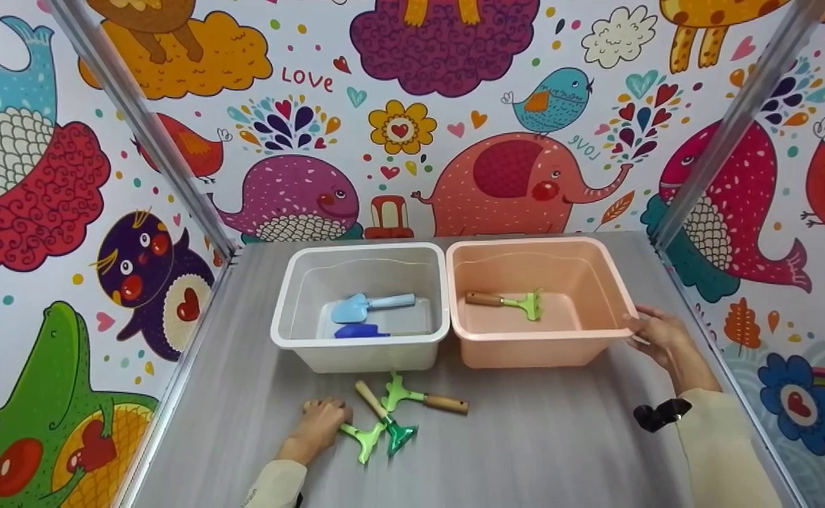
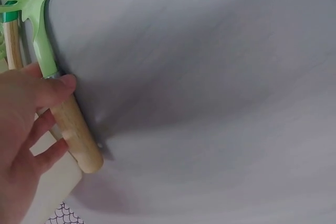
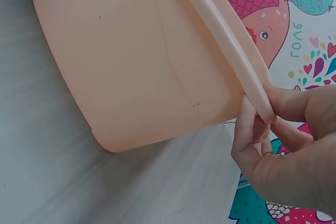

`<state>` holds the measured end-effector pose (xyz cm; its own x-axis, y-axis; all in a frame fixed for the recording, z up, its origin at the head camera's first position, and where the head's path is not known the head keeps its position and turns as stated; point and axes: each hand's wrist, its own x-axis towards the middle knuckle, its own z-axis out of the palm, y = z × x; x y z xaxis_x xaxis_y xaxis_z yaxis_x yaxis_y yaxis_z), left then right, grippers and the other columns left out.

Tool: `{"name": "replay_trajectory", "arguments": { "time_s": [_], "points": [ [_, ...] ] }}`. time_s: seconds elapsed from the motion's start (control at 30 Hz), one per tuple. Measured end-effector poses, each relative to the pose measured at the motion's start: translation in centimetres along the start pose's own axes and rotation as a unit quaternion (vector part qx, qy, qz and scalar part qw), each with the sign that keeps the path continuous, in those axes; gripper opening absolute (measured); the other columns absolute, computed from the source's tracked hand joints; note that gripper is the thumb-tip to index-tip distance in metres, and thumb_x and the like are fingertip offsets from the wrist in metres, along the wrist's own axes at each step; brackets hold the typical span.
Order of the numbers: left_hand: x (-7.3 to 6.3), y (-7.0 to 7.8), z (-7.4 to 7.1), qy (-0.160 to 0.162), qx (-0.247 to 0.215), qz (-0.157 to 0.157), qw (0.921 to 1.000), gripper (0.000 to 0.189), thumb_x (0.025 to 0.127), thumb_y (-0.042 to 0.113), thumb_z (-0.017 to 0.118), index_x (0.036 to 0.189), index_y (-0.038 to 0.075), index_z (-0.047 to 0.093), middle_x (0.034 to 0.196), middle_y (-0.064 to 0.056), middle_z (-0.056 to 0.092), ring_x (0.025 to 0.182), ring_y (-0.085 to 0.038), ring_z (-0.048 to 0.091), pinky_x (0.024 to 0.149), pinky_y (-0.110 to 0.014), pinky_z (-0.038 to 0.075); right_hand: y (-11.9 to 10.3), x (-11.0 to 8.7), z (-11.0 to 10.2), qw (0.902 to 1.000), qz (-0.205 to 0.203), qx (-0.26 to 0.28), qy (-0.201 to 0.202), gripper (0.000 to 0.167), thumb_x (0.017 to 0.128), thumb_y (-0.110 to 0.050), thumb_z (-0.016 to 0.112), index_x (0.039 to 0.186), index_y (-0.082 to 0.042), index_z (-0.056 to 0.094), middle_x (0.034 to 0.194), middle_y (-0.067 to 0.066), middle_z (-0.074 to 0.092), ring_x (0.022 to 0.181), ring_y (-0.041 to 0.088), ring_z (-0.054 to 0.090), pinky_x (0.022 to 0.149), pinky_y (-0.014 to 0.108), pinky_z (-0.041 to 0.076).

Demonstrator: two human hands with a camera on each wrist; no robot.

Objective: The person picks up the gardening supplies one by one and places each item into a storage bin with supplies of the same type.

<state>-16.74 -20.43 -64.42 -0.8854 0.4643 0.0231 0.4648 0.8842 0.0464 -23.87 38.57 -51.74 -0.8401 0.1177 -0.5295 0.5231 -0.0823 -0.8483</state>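
My left hand [image 1: 320,427] grips the wooden handle [image 2: 79,135] of a light green toy rake [image 1: 364,439], thumb over the top near the collar. Beside that rake lies a dark green tool [image 1: 401,436] with a pale wooden handle. Just behind these is another light green rake [image 1: 395,393], its brown handle pointing right. On the far side, my right hand [image 1: 666,342] pinches the front right corner of the peach bin's rim [image 3: 231,51], thumb and fingers on either side of the edge. Inside the peach bin [image 1: 539,349] lies a light green rake [image 1: 531,305] with a brown handle.
A white bin [image 1: 363,343] stands against the peach bin's left side, holding a light blue shovel [image 1: 352,308] and a dark blue shovel [image 1: 357,330]. Cartoon-printed walls [image 1: 398,169] and metal posts [image 1: 712,134] enclose the grey table [image 1: 525,437].
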Motion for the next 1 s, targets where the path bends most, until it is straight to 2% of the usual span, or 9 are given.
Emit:
{"name": "replay_trajectory", "arguments": {
  "time_s": [0.03,0.13,0.23,0.27,0.4,0.6,0.73,0.93,1.0],
  "points": [
    [0.0,0.0,0.0,0.005,0.004,0.001,1.0,0.019,0.077,-0.003,0.076,0.082,0.016,0.074,0.083,-0.003,0.068,0.079,-0.022,0.063,0.063,-0.037,0.039,0.4,0.8,-0.4,1.0,-0.002,0.0,-0.001,0.082,0.096,-0.016,0.068,0.159,-0.002,0.017,0.097,-0.005,0.061,0.081,0.006,0.064,0.077,0.024,0.059],
    [-0.1,0.1,0.0,0.01,0.003,0.001,0.9999,0.019,0.077,-0.003,0.076,0.08,0.016,0.074,0.082,-0.002,0.068,0.078,-0.021,0.063,0.061,-0.036,0.038,0.5,1.0,-0.4,0.9999,-0.008,-0.013,0.005,0.081,0.096,-0.016,0.067,0.158,-0.002,0.018,0.097,-0.004,0.061,0.08,0.006,0.064,0.076,0.023,0.059],
    [-0.3,0.1,0.0,0.007,-0.001,0.002,1.0,0.019,0.078,-0.003,0.075,0.081,0.016,0.074,0.081,-0.001,0.067,0.077,-0.021,0.063,0.059,-0.035,0.038,0.5,0.9,-0.3,0.9998,-0.008,-0.018,0.008,0.08,0.095,-0.017,0.068,0.158,-0.001,0.019,0.092,-0.006,0.061,0.078,0.005,0.064,0.074,0.023,0.059],
    [-0.3,0.1,0.1,0.003,-0.006,0.0,1.0,0.019,0.078,-0.003,0.075,0.081,0.016,0.074,0.081,-0.002,0.067,0.077,-0.022,0.063,0.059,-0.035,0.038,0.2,0.2,0.1,0.9997,-0.006,-0.021,0.011,0.077,0.097,-0.015,0.064,0.158,-0.001,0.018,0.093,-0.006,0.061,0.078,0.005,0.063,0.075,0.023,0.059],
    [-0.4,0.1,-0.2,-0.002,-0.017,0.002,0.9998,0.018,0.08,-0.003,0.073,0.082,0.015,0.075,0.082,-0.002,0.067,0.078,-0.023,0.064,0.059,-0.038,0.043,0.1,0.0,0.0,0.9999,0.003,-0.013,0.008,0.079,0.097,-0.015,0.065,0.159,-0.002,0.017,0.091,-0.007,0.062,0.078,0.006,0.064,0.075,0.024,0.059],
    [-0.3,-0.1,-1.1,0.002,-0.032,0.01,0.9994,0.016,0.081,-0.001,0.072,0.084,0.014,0.074,0.085,-0.003,0.068,0.081,-0.024,0.065,0.064,-0.044,0.052,0.1,0.0,0.0,0.9999,0.011,-0.01,0.006,0.077,0.098,-0.015,0.064,0.159,-0.003,0.017,0.089,-0.008,0.062,0.078,0.007,0.064,0.077,0.024,0.059],
    [0.0,-0.1,-1.8,0.005,-0.045,0.025,0.9987,0.016,0.081,-0.002,0.074,0.085,0.013,0.074,0.085,-0.004,0.069,0.081,-0.024,0.066,0.066,-0.043,0.055,0.1,0.0,0.0,0.9998,0.01,-0.012,0.011,0.079,0.097,-0.016,0.065,0.159,-0.003,0.018,0.092,-0.007,0.061,0.079,0.006,0.064,0.076,0.024,0.058],
    [0.7,0.7,-2.6,0.002,-0.059,0.043,0.9973,0.018,0.078,-0.004,0.077,0.087,0.012,0.076,0.086,-0.003,0.069,0.083,-0.024,0.066,0.07,-0.043,0.056,0.1,0.0,0.0,0.9998,0.003,-0.009,0.015,0.077,0.098,-0.016,0.064,0.158,-0.002,0.019,0.092,-0.006,0.061,0.078,0.006,0.064,0.075,0.023,0.058],
    [1.0,1.1,-2.9,-0.003,-0.064,0.043,0.997,0.02,0.078,-0.005,0.077,0.089,0.012,0.076,0.088,-0.003,0.068,0.083,-0.023,0.066,0.071,-0.043,0.056,0.2,0.1,0.0,0.9998,0.007,-0.011,0.017,0.077,0.098,-0.016,0.064,0.158,-0.002,0.02,0.098,-0.003,0.061,0.079,0.006,0.064,0.077,0.024,0.059]
  ]
}}
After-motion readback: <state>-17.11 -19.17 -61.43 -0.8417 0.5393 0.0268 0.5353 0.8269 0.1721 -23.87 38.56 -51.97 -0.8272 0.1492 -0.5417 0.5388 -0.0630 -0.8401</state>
